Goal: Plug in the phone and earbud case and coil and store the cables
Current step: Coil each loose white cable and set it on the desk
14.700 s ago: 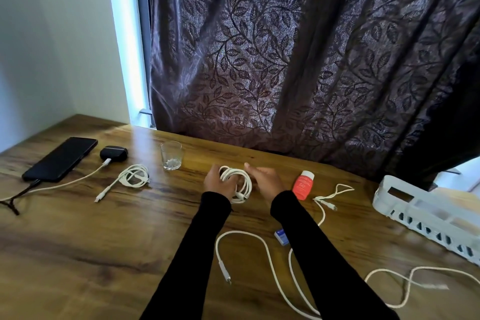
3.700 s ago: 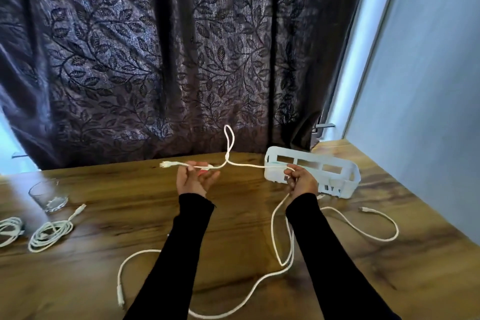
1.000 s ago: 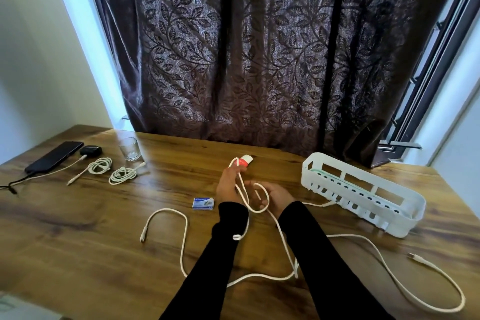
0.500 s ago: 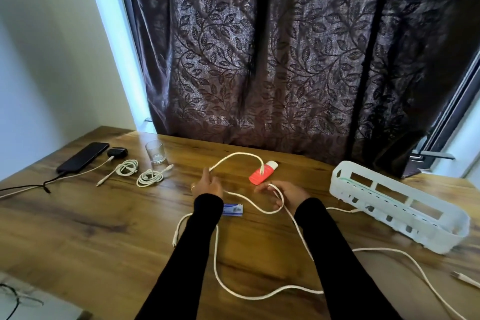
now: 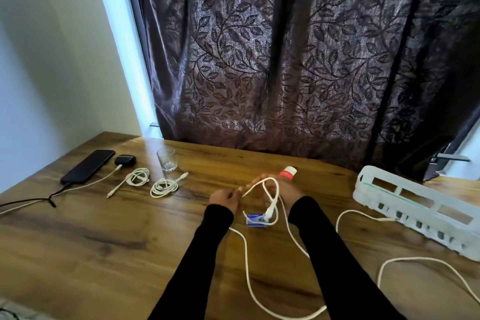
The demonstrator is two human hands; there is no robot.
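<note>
We are forming a loop above the table (image 5: 104, 254): left hand (image 5: 225, 199) pinching the white cable (image 5: 271, 191), right hand (image 5: 287, 188) gripping it. Light and limp, it is likely slipping unless pinched at each crossing.

Phone (image 5: 87, 166) and earbud case (image 5: 125, 160) lie far left on the table (image 5: 104, 236), glass (image 5: 167, 159) to their right, two coiled cables (image 5: 137, 176) (image 5: 164, 186) before it. Basket (image 5: 420, 209) sits far right; the loose cable (image 5: 248, 278) trails across the middle, a small box (image 5: 255, 220) under it.
</note>
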